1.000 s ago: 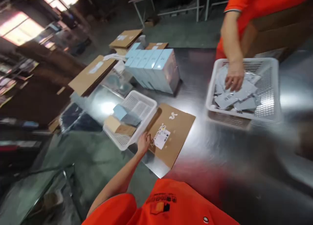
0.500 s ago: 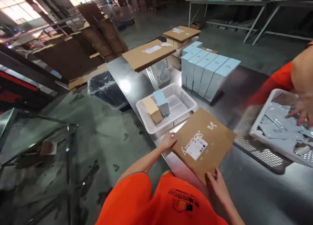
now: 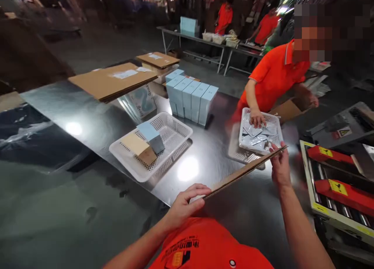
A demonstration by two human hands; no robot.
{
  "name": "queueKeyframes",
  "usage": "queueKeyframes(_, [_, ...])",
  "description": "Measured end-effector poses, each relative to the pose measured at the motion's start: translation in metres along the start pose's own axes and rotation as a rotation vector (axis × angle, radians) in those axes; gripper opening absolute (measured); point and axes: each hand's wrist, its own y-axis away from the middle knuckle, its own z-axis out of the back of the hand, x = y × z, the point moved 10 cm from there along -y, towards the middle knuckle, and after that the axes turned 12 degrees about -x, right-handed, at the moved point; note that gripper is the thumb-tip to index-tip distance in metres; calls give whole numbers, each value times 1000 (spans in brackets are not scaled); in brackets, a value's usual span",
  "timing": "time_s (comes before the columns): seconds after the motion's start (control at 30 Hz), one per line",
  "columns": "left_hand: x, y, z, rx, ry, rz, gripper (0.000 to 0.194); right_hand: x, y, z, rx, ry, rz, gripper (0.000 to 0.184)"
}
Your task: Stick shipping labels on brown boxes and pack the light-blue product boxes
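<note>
A flattened cardboard carton [image 3: 244, 171], tilted up and seen nearly edge-on, is gripped at both ends. My left hand [image 3: 189, 202] pinches its near left corner, thumb below and fingers along the top. At the far right end, my right hand [image 3: 281, 168] closes around the edge. The carton's printed face is turned out of sight. Left of it, a white plastic basket [image 3: 178, 157] on the metal table [image 3: 96, 121] holds a light blue box [image 3: 153, 136] and a beige box [image 3: 137, 146].
Upright light blue boxes [image 3: 189, 95] stand behind the basket, beside stacked cardboard sheets [image 3: 102, 80]. Across the table, a co-worker [image 3: 274, 78] reaches into another white basket [image 3: 242, 138] of flat silvery packets. A roller conveyor [image 3: 333, 206] with red parts is at right.
The carton has swung from lying face-up to tilted on edge, and my right hand has moved to its far end. My view has turned right, showing the co-worker and conveyor.
</note>
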Motion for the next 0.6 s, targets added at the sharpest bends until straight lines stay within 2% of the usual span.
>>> queueKeyframes(0.1, [8, 0, -19, 12, -4, 98, 43, 19, 13, 17, 24, -114, 42, 95])
queueKeyframes(0.23, [11, 2, -42, 38, 24, 207, 36, 36, 23, 58, -111, -125, 139, 83])
queueKeyframes(0.3, [14, -4, -45, 16, 20, 253, 31, 36, 28, 76, -152, -121, 132, 83])
queueKeyframes(0.37, [18, -20, -36, -86, -23, 287, 33, 32, 39, 88, -155, -109, 100, 86])
queueKeyframes(0.43, [11, -50, -18, -270, -84, 228, 38, 26, 58, 86, -90, -108, 55, 92])
queueKeyframes(0.5, [-6, -83, -2, -467, -135, 84, 42, 20, 84, 68, 49, -140, 21, 103])
queueKeyframes(0.57, [-23, -110, 4, -587, -181, -41, 45, 15, 112, 44, 174, -149, 33, 115])
queueKeyframes(0.6, [-32, -119, 1, -579, -226, -90, 45, 12, 121, 35, 197, -115, 56, 118])
